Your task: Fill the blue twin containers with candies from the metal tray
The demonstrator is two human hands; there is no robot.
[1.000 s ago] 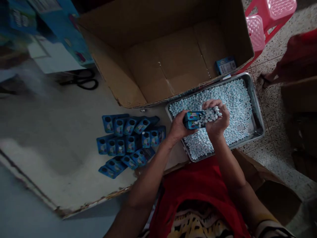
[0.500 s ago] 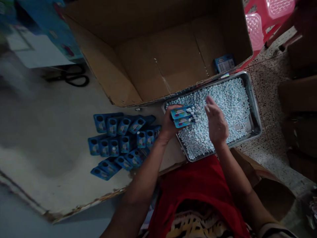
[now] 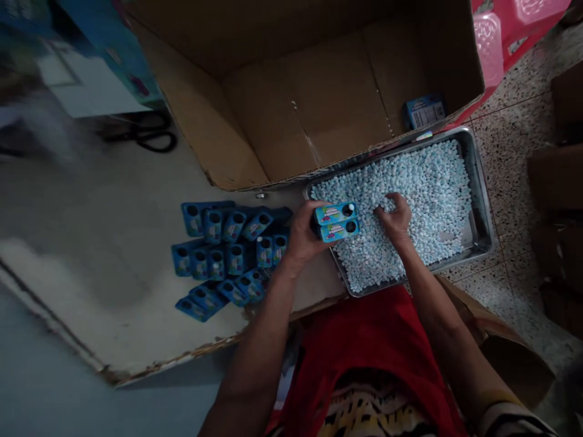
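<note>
My left hand (image 3: 303, 233) is closed around two small blue candy boxes (image 3: 336, 222), held side by side at the left end of the metal tray (image 3: 486, 240). A round hole shows in the end of each box, and a white candy sits at the upper one. Pale blue and white candies (image 3: 423, 182) fill most of the tray. Among them, my right hand (image 3: 397, 220) has its fingers curled in, with candies between thumb and forefinger. Left of my left hand, several more blue boxes (image 3: 234, 258) stand in rough rows, holes facing up.
A large open cardboard carton (image 3: 282, 121) lies behind the tray, with one blue box (image 3: 424, 112) inside its right corner. Black scissors (image 3: 155, 139) rest on the table (image 3: 122, 267) at left. Pink stools (image 3: 489, 48) stand at upper right, and a brown carton (image 3: 514, 358) at lower right.
The loose candies heaped at the ends of the held boxes are gone, leaving the holes visible. My right hand, flat and raised before, has come down into the candies with fingers curled.
</note>
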